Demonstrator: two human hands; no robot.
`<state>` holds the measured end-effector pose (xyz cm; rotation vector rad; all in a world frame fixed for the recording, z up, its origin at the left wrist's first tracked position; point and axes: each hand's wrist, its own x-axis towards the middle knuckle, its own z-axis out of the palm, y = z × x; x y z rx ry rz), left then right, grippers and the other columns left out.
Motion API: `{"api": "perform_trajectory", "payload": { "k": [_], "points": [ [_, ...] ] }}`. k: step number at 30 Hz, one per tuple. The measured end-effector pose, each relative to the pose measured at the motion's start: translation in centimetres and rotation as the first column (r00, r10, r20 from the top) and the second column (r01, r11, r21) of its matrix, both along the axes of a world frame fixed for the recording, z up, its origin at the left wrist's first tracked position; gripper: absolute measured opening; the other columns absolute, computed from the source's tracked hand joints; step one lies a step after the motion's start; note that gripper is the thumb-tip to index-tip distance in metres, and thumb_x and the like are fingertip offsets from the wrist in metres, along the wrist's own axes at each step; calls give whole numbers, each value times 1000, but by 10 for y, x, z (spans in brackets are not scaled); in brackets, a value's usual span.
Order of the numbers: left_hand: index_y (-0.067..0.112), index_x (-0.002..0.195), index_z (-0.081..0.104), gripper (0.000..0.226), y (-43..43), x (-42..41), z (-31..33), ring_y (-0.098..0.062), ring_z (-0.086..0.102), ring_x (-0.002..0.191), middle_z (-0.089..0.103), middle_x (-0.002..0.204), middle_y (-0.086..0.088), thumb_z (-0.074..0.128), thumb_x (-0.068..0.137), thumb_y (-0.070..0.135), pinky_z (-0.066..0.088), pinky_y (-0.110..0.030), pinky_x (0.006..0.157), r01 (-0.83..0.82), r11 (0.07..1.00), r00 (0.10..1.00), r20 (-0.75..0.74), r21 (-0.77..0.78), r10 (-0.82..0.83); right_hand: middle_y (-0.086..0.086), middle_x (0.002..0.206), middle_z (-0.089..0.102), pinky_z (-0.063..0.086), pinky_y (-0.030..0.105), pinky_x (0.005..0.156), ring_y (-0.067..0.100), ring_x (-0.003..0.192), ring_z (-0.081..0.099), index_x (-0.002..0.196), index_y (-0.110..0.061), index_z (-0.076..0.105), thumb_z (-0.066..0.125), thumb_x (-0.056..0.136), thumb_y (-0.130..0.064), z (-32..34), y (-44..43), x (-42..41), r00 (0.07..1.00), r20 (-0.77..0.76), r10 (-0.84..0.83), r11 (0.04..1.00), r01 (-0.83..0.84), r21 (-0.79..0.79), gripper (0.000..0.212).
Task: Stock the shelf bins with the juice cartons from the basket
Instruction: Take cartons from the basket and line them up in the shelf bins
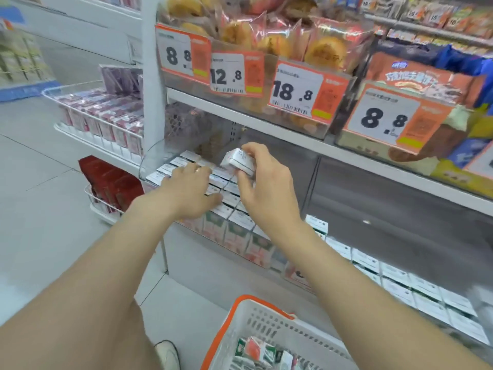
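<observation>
My right hand (266,188) pinches a small white juice carton (238,161) between thumb and fingers, tilted, just above the clear shelf bin (149,166). My left hand (186,193) lies on the carton tops (170,169) packed in rows inside that bin, fingers fairly straight. The white basket with an orange rim (266,319) stands low in front of me, with several red, green and white cartons (256,351) in it.
Further carton rows (400,284) fill the shelf bins to the right. Above hangs a shelf of bagged buns (266,36) with orange price tags (301,89). A white wire rack (93,121) of red cartons stands left. My shoe (168,353) is beside the basket.
</observation>
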<state>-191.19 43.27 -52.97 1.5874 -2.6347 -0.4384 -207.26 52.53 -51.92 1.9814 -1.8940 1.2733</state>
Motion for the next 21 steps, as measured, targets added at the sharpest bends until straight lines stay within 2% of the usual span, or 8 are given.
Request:
{"api": "perform_trajectory", "payload": {
  "k": [2, 4, 6, 10, 13, 16, 19, 21],
  "points": [
    [24, 164, 20, 80, 5, 1, -5, -40, 6, 160, 3, 175, -11, 41, 101, 69, 12, -63, 126, -29, 997, 991, 132, 65, 21, 6, 118, 72, 52, 41, 85, 31, 103, 66, 133, -13, 56, 67, 99, -16, -3, -38, 3, 999, -34, -30, 999, 31, 19, 36],
    [28, 167, 7, 82, 7, -1, -9, -40, -7, 161, -12, 176, -6, 30, 102, 72, 2, -66, 126, -31, 993, 987, 160, 112, 13, 13, 109, 71, 55, 48, 83, 37, 99, 65, 134, -12, 55, 66, 100, -19, -8, -74, 4, 998, -18, -61, 995, 62, 78, 36],
    [29, 167, 3, 83, 7, -3, -9, -42, -7, 160, -9, 176, -6, 25, 101, 75, 2, -68, 125, -39, 990, 983, 181, 132, 14, 18, 108, 71, 56, 49, 85, 39, 103, 64, 137, -13, 56, 65, 101, -20, -10, -105, 7, 995, 36, -96, 981, 88, 170, 38],
    [23, 161, 16, 77, 9, -8, -6, -45, 9, 154, 14, 167, -11, 27, 102, 72, 15, -68, 121, -29, 995, 976, 220, 99, 7, 17, 121, 69, 53, 43, 93, 38, 114, 62, 132, -8, 63, 66, 99, -18, -16, -154, 18, 995, 44, -92, 976, 82, 200, 35],
    [22, 157, 22, 74, 10, -7, -3, -44, 18, 149, 22, 159, -12, 30, 102, 71, 22, -64, 118, -16, 996, 974, 226, 88, -4, 12, 127, 69, 54, 37, 92, 33, 114, 65, 130, -10, 63, 67, 99, -20, -16, -180, 27, 994, 75, -81, 930, 48, 364, 33],
    [21, 157, 24, 73, 11, -7, -1, -44, 22, 145, 24, 157, -13, 32, 103, 69, 26, -61, 117, -12, 996, 974, 227, 92, -9, 11, 122, 66, 52, 33, 85, 32, 110, 64, 126, -13, 62, 62, 101, -23, -16, -194, 30, 994, 33, -103, 840, 69, 537, 27],
    [19, 158, 23, 73, 13, -10, 0, -44, 23, 145, 23, 159, -14, 32, 104, 68, 27, -59, 117, -16, 997, 971, 239, 81, -4, 3, 92, 55, 40, 29, 62, 29, 91, 55, 99, -14, 59, 49, 100, -14, -19, -195, 26, 1000, -25, -2, 768, 17, 640, 10],
    [19, 161, 19, 75, 15, -12, 1, -44, 22, 147, 22, 161, -15, 31, 105, 67, 26, -59, 118, -18, 996, 967, 254, 82, -3, 3, 100, 55, 40, 28, 68, 26, 96, 52, 114, -11, 61, 45, 98, -10, -18, -190, 22, 999, -6, 46, 729, -29, 684, 23]
  ]
}}
